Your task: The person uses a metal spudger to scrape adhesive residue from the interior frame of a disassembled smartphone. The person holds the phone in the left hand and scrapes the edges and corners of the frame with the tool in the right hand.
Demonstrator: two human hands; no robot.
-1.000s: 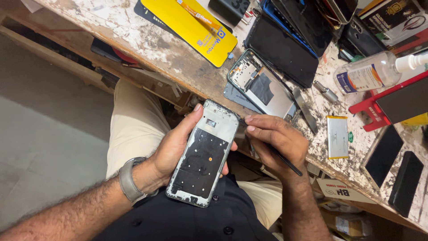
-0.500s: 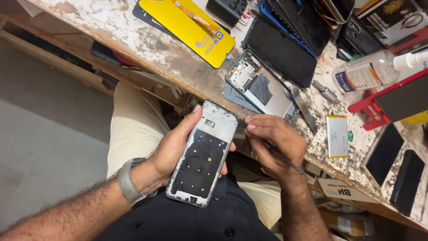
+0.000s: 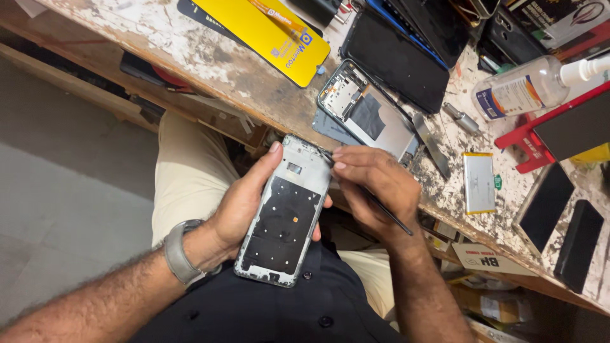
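Head view, yellow package (image 3: 270, 35) on bench (image 3: 190, 60), clear labelled bottle (image 3: 524, 89)

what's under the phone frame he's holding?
The left hand cups the phone frame from below, thumb on its left edge. Beneath are a dark shirt and beige trousers. The frame's underside is hidden.

A worn, paint-flecked wooden workbench (image 3: 210, 60) — grey tiled floor (image 3: 57, 190) beneath, evenly lit.
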